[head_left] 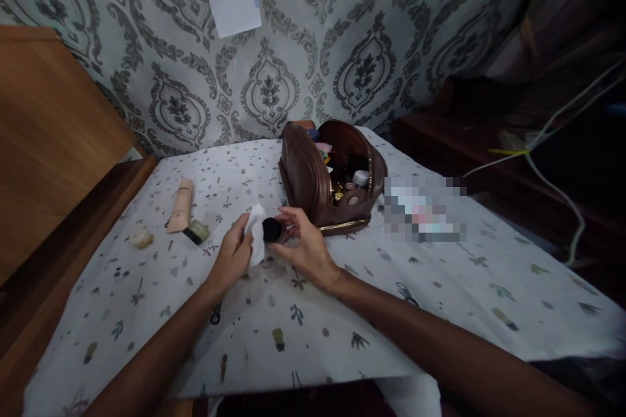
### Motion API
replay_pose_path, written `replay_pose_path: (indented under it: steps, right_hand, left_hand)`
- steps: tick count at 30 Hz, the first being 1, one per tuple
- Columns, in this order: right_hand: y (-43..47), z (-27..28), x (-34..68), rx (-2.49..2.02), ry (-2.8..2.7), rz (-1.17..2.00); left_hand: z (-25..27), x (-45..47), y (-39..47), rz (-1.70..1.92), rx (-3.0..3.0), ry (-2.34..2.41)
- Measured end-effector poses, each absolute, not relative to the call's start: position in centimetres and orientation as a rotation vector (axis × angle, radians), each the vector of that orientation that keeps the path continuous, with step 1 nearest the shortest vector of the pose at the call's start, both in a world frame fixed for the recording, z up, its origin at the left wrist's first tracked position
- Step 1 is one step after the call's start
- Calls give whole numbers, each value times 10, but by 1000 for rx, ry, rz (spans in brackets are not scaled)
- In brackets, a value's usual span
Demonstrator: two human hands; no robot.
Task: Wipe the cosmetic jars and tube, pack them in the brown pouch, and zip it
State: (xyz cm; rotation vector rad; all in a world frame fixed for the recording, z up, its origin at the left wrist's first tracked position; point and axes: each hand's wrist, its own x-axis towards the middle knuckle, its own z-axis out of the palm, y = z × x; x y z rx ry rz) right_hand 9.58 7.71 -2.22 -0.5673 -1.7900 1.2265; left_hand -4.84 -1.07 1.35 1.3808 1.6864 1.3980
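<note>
A white wipe or tissue is pinched in my left hand. Close beside it, my right hand grips a small round container with a black top between thumb and fingers. The wipe is next to the black top; whether they touch I cannot tell. Just behind my right hand stands an open brown leather makeup bag, its zipper spread and several small items inside. To the left lie a peach-coloured tube, a small bottle with a black cap and a small cream-coloured round object.
A white patterned cloth covers the table. A blurred-out item lies right of the bag. Wooden furniture borders the left side, a patterned wall the back. White cables hang at the right.
</note>
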Motion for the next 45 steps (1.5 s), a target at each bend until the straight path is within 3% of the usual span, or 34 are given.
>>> replay_pose_path:
  steps: [4, 10, 19, 34, 40, 45]
  right_hand:
    - [76, -19, 99, -508, -1923, 1086]
    - [74, -19, 99, -352, -1994, 971]
    - [76, -25, 97, -382, -1931, 1074]
    - [69, -21, 101, -438, -2081, 933]
    - [70, -23, 99, -397, -2038, 1070]
    - [70, -24, 94, -431, -1768, 1462]
  left_hand:
    - [16, -40, -14, 1272, 1587, 1759]
    - [9, -46, -11, 1374, 1386, 1607]
    - [0, -51, -9, 1446, 1132, 1548]
    - [16, -35, -15, 1115, 1709, 1850]
    - [14, -43, -14, 1068, 1625, 1880]
    - [14, -49, -14, 1065, 1604, 1930]
